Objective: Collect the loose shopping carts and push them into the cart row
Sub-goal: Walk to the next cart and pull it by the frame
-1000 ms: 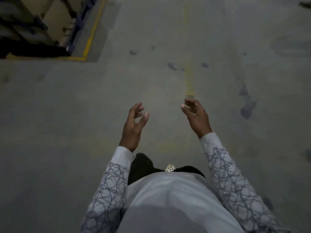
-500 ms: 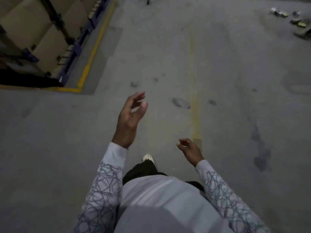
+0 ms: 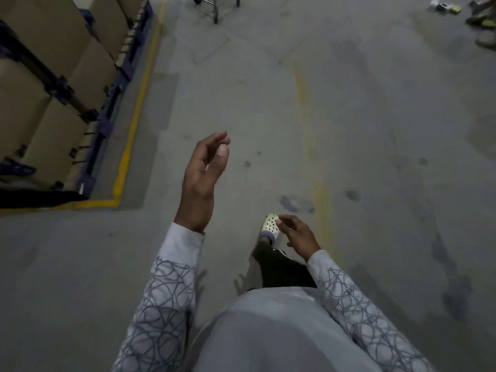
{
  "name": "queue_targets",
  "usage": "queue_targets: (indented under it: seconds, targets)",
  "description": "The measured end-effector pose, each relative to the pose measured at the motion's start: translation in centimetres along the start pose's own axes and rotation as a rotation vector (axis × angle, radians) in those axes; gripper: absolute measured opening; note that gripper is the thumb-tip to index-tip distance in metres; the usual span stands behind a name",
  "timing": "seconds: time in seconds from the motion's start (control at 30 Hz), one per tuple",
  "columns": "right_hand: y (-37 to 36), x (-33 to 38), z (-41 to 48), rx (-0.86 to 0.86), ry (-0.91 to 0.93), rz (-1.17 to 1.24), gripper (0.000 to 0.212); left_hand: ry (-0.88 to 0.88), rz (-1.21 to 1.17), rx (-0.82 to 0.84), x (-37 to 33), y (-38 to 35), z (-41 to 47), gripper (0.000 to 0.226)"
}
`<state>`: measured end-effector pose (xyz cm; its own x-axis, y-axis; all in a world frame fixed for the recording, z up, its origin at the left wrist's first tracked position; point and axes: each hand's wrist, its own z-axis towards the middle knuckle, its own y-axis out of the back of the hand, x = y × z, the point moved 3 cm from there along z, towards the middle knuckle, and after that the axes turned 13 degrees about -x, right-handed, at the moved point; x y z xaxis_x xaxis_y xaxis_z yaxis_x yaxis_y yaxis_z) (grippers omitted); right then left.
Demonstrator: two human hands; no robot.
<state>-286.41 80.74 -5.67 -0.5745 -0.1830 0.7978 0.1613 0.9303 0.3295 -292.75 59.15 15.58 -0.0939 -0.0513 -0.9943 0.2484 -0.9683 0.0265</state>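
Only the lower frame and wheels of a shopping cart show, at the top edge of the head view, far ahead on the grey floor. My left hand is raised in front of me, fingers loosely extended, holding nothing. My right hand hangs lower and closer to my body, fingers loosely curled, empty. Both hands are well short of the cart. No cart row is in view.
Pallet racking with cardboard boxes stands at the left, bordered by a yellow floor line. A faded yellow stripe runs up the concrete floor. Small items and someone's shoes lie at the top right. My white clog steps forward.
I have walked forward: the racking slid nearer and the cart's wheels came into view at the top. My left hand rose, and my right hand dropped back toward my body.
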Motion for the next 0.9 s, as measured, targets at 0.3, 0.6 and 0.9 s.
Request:
queue_targets:
  seconds: [0.3, 0.6, 0.9]
  targets:
    - [-0.3, 29.5, 20.4, 0.021, 0.355, 0.137, 0.043, 0.283, 0.042, -0.143, 8.2, -5.8, 20.3, 0.048]
    - [2.0, 56.4, 27.8, 0.021, 0.846, 0.316, 0.038, 0.482, 0.087, -0.226, 16.4, -9.7, 37.6, 0.041]
    - [-1.8, 69.3, 43.9, -0.039, 0.832, 0.344, 0.04, 0.5, 0.041, -0.193, 20.8, -14.5, 65.2, 0.056]
